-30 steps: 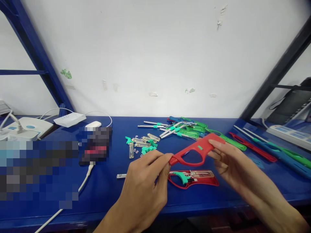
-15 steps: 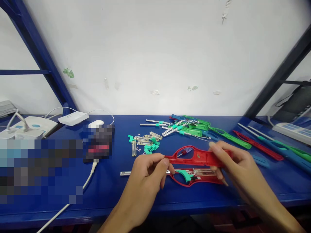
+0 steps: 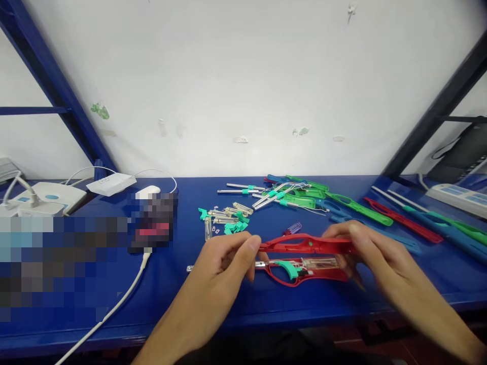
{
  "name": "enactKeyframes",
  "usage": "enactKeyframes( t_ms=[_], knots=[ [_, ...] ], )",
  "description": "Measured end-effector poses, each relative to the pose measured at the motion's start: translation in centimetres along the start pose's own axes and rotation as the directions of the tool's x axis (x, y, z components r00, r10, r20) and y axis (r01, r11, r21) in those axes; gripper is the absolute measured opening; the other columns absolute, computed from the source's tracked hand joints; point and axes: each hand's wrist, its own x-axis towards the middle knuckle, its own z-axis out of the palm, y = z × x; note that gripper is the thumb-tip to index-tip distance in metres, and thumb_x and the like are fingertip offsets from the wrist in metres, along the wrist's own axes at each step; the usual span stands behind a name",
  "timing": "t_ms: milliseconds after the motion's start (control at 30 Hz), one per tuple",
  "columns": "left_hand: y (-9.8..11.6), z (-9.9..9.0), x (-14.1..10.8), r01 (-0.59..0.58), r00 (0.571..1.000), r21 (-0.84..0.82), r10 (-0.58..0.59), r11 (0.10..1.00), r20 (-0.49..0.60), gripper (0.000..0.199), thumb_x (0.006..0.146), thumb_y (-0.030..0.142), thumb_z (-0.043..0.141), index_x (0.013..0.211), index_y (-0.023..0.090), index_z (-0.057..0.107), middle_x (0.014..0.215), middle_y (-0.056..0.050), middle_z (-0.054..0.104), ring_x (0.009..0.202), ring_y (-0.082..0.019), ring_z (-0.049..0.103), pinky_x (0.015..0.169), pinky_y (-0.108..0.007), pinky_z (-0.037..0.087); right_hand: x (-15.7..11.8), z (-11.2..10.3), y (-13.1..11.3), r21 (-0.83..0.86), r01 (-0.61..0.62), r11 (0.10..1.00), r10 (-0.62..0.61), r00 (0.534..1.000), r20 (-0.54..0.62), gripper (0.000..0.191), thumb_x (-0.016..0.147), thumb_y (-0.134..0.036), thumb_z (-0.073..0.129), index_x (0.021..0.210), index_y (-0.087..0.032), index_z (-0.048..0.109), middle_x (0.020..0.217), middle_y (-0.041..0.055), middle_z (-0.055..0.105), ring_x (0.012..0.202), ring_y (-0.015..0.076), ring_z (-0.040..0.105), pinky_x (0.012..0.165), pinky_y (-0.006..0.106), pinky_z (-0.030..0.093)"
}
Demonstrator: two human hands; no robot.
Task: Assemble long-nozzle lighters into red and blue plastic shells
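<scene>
Between my two hands I hold a red lighter shell half (image 3: 304, 244), tilted nearly edge-on. My left hand (image 3: 228, 263) pinches its narrow left end. My right hand (image 3: 369, 253) grips the wide right end. Just below it lies the other red shell half (image 3: 327, 274), with its inner parts showing: a green trigger (image 3: 288, 269), a clear fuel tank (image 3: 319, 262) and thin wires. A metal tube (image 3: 260, 265) runs out to the left from this half, partly behind my left hand. The fingertips of my right hand are partly hidden behind the held shell.
Behind my hands lie clear tanks (image 3: 225, 220), green triggers (image 3: 236, 225), metal tubes (image 3: 272, 196) and a small screwdriver (image 3: 292, 229). Green shells (image 3: 359, 210), a red shell (image 3: 403, 220) and blue lighters (image 3: 449, 235) are at right. A white cable (image 3: 114, 309) crosses the left side.
The held red shell half has turned from showing its inner face to nearly edge-on, over the lower half. Both hands have turned slightly with it. The view has shifted a little.
</scene>
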Motion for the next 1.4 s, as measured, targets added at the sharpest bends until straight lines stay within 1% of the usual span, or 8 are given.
enactKeyframes(
  t_ms=[100,233,367,500,667,933,1233,1400],
  knots=[
    [0.1,-0.5,0.2,-0.013,1.0,0.12,0.015,0.993,-0.01,0.046,0.107,0.05,0.054,0.074,0.022,0.067,0.07,0.003,0.061,0.065,-0.014,0.053,0.059,-0.027,0.035,-0.2,-0.8,0.4,-0.115,0.071,0.991,-0.074,0.997,-0.027,0.045,0.1,-0.069,0.049,0.105,-0.033,0.077,0.078,0.005,0.074,0.063,0.0252,0.069,0.054,0.035,0.058],
    [-0.7,-1.3,0.8,-0.09,0.995,0.288,0.099,0.953,-0.016,0.022,0.105,0.038,0.061,0.106,0.03,0.081,0.095,0.001,0.077,0.083,-0.019,0.066,0.071,-0.028,0.048,-0.2,-1.5,1.4,-0.268,0.217,0.939,-0.216,0.976,0.032,0.033,0.095,-0.06,0.066,0.117,-0.04,0.077,0.114,0.0039,0.08,0.103,0.0327,0.076,0.086,0.043,0.063],
    [-2.2,-1.1,1.1,-0.217,0.973,0.521,0.225,0.826,0.049,0.018,0.104,0.024,0.066,0.115,0.027,0.08,0.099,-0.001,0.077,0.09,-0.022,0.069,0.084,-0.034,0.053,0.0,-1.9,2.7,-0.317,0.305,0.898,-0.276,0.952,0.135,0.037,0.09,-0.057,0.075,0.124,-0.042,0.076,0.119,0.0034,0.08,0.107,0.0333,0.074,0.088,0.046,0.063],
    [-2.7,-0.2,1.2,-0.249,0.966,0.695,0.226,0.675,0.126,0.015,0.104,0.025,0.065,0.112,0.026,0.079,0.107,-0.004,0.073,0.103,-0.028,0.066,0.078,-0.038,0.056,0.0,-2.2,3.8,-0.379,0.326,0.866,-0.271,0.943,0.193,0.034,0.093,-0.053,0.074,0.125,-0.042,0.075,0.124,0.0023,0.078,0.114,0.0321,0.072,0.096,0.047,0.06],
    [-2.6,0.4,0.8,-0.249,0.968,0.713,0.2,0.656,0.154,0.02,0.109,0.026,0.056,0.112,0.026,0.076,0.112,-0.005,0.067,0.106,-0.027,0.064,0.077,-0.039,0.058,-0.4,-2.4,4.3,-0.412,0.297,0.861,-0.196,0.943,0.27,0.034,0.095,-0.054,0.07,0.127,-0.041,0.074,0.129,0.0036,0.076,0.119,0.0333,0.07,0.101,0.05,0.058],
    [-2.6,0.8,1.0,-0.257,0.966,0.747,0.185,0.614,0.18,0.02,0.108,0.024,0.056,0.112,0.026,0.076,0.111,-0.006,0.067,0.104,-0.029,0.066,0.072,-0.039,0.058,-0.7,-2.5,4.5,-0.408,0.264,0.874,-0.146,0.943,0.297,0.033,0.098,-0.053,0.068,0.129,-0.043,0.071,0.132,0.002,0.072,0.119,0.0289,0.07,0.102,0.045,0.057],
    [-2.8,1.1,1.2,-0.226,0.974,0.803,0.123,0.551,0.19,0.023,0.109,0.022,0.053,0.118,0.023,0.074,0.114,-0.008,0.068,0.109,-0.03,0.065,0.066,-0.035,0.056,-0.9,-2.6,4.6,-0.426,0.244,0.871,-0.116,0.945,0.304,0.033,0.1,-0.054,0.066,0.131,-0.044,0.068,0.134,-0.0005,0.069,0.122,0.0259,0.067,0.105,0.042,0.055],
    [-3.0,1.1,1.2,-0.235,0.972,0.794,0.149,0.561,0.182,0.024,0.108,0.019,0.054,0.117,0.023,0.075,0.111,-0.007,0.069,0.106,-0.029,0.066,0.065,-0.035,0.056,-1.1,-2.4,4.5,-0.445,0.271,0.854,-0.144,0.944,0.299,0.032,0.101,-0.052,0.065,0.133,-0.045,0.066,0.135,-0.0017,0.069,0.122,0.0249,0.067,0.104,0.041,0.055]
  ],
)
